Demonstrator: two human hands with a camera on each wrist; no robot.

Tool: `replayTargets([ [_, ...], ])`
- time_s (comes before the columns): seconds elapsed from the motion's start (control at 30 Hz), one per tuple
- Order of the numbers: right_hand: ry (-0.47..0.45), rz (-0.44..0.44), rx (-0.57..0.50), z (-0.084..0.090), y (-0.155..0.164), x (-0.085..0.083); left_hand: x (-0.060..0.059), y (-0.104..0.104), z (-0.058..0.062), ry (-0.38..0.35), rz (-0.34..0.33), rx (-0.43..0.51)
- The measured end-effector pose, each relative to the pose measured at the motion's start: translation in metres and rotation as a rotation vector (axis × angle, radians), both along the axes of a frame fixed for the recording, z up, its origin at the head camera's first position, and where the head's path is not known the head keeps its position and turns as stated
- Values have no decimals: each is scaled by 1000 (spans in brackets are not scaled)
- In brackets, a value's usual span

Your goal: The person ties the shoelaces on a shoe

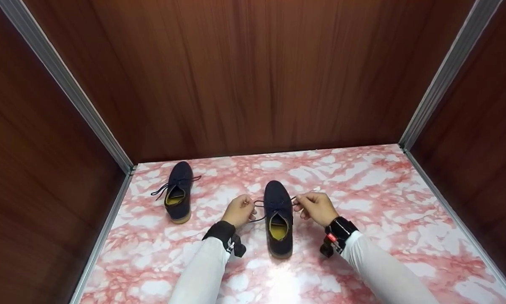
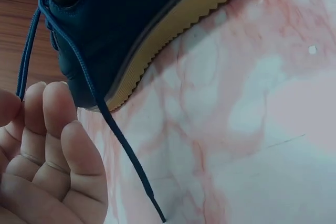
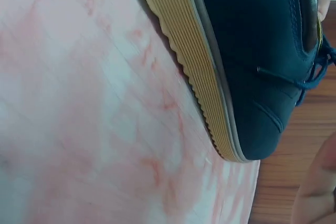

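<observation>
The navy shoe (image 1: 278, 217) stands between your 2 hands on the marble-patterned table (image 1: 384, 236), long axis running near to far, toe pointing away from you. Your left hand (image 1: 238, 210) pinches 1 lace (image 2: 113, 129) out to the shoe's left; your right hand (image 1: 317, 207) pinches the other end to its right. Both sit equally close, level with the eyelets. A second shoe (image 1: 178, 192) lies well apart, far left.
</observation>
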State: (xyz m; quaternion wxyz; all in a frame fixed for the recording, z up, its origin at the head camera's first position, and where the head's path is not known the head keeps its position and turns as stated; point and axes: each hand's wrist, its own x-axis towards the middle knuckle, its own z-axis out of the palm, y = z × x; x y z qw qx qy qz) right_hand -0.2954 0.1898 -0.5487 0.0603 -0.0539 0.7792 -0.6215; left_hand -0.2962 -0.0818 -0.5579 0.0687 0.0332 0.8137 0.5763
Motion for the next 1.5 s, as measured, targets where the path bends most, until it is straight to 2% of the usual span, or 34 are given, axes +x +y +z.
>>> replayTargets([
  [0.1,16,-3,35,3,-2,1,-1,2,-1,-8,19,4],
  [0.2,56,-4,117,8,-3,2,-1,5,0,-30,28,36],
  [0.3,129,3,241,14,-4,2,-2,7,4,-30,-5,39],
  [0.37,218,11,366,17,-4,2,-2,7,8,10,-54,-24],
  [0.47,376,11,567,22,-3,2,-3,8,14,103,-127,-184],
  [0.57,444,-1,657,26,-1,0,-4,9,20,201,-184,-356],
  [0.7,384,-59,627,24,2,-2,-5,10,24,285,-210,-514],
  [0.83,309,-140,627,19,3,-1,-6,11,24,313,-219,-586],
  [1.13,312,-105,693,20,4,0,-5,10,23,312,-222,-588],
  [1.5,277,-208,854,13,11,-1,-7,5,22,342,-239,-633],
])
